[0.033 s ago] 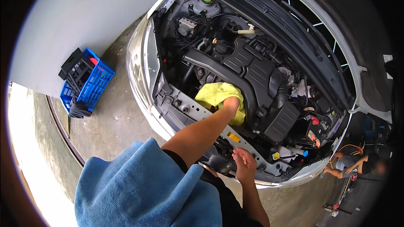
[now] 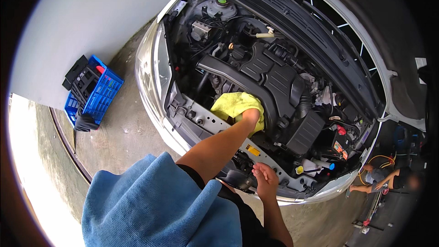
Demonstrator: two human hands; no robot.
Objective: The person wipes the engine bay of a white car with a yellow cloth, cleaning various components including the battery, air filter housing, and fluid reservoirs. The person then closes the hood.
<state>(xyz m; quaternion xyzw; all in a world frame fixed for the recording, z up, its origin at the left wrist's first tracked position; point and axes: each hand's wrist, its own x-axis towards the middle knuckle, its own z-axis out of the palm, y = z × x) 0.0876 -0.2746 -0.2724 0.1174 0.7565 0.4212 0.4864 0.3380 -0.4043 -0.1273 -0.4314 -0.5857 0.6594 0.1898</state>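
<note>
My left hand [image 2: 250,115] reaches down into a car's engine bay with a yellow cloth [image 2: 231,104] bunched around it; the fingers are hidden in the cloth. The cloth lies between the front crossmember [image 2: 208,120] and the black engine cover [image 2: 273,78]. Close to the front edge, my right hand [image 2: 266,177] is raised beside the crossmember, fingers loosely bent and nothing in them. A blue towel [image 2: 155,201] drapes over my left upper arm and shoulder.
The raised hood [image 2: 388,32] arches over the right side. A battery [image 2: 334,144] and a blue-capped reservoir [image 2: 325,164] sit at the bay's right. On the floor at left stands a blue crate [image 2: 100,96] of black parts. A person [image 2: 388,178] sits far right.
The view has shifted very slightly. Both hands and the yellow cloth keep practically the same places.
</note>
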